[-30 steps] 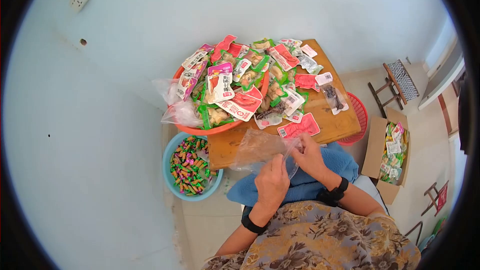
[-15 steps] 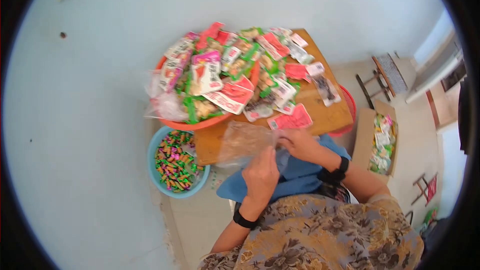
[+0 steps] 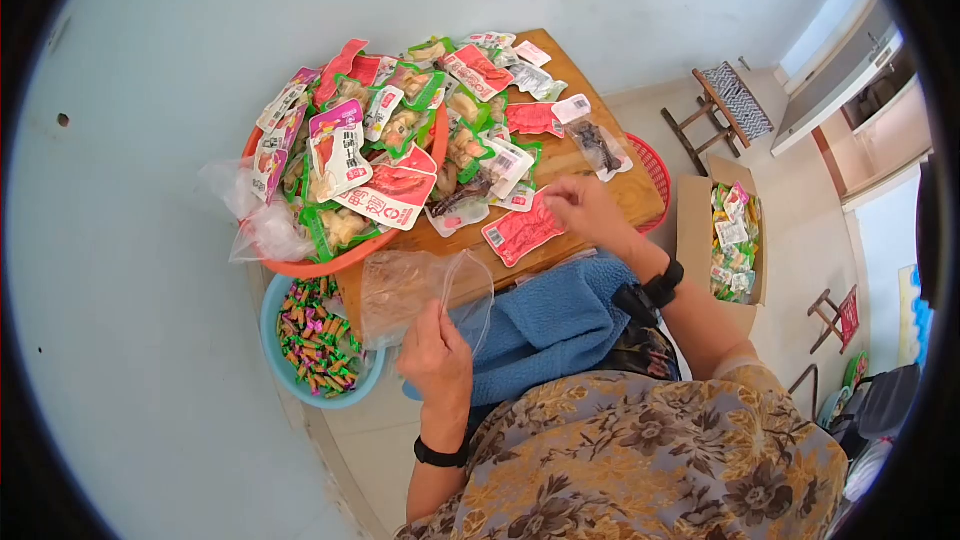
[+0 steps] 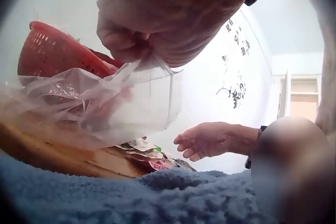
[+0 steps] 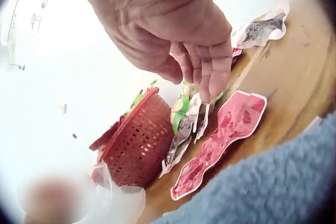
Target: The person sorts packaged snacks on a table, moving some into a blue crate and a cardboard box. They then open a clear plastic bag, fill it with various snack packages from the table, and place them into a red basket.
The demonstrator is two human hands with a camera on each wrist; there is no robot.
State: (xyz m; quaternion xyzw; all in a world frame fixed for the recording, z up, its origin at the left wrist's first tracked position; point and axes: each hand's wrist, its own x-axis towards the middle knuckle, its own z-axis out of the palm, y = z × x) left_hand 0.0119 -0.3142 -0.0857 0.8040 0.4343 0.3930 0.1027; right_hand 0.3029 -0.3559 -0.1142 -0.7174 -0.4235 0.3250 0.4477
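While my left hand (image 3: pixel 437 360) grips clear plastic bag (image 3: pixel 395 290) on near side of heaped basket (image 3: pixel 300 268), right hand (image 3: pixel 590 210) hovers to basket's right, fingers loosely bent, grasping nothing. Flat red packet (image 3: pixel 522 230) lies near right fingertips, on worktop (image 3: pixel 635 202), right of basket. Blue basin (image 3: pixel 275 350) of wrapped sweets (image 3: pixel 318 340) sits below basket. Blue cloth (image 3: pixel 550 315) nearer me than basket.

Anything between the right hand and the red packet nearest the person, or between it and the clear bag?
Nothing visible: the right hand hovers at the red packet, and only bare tabletop shows from there to the clear bag in the left hand.
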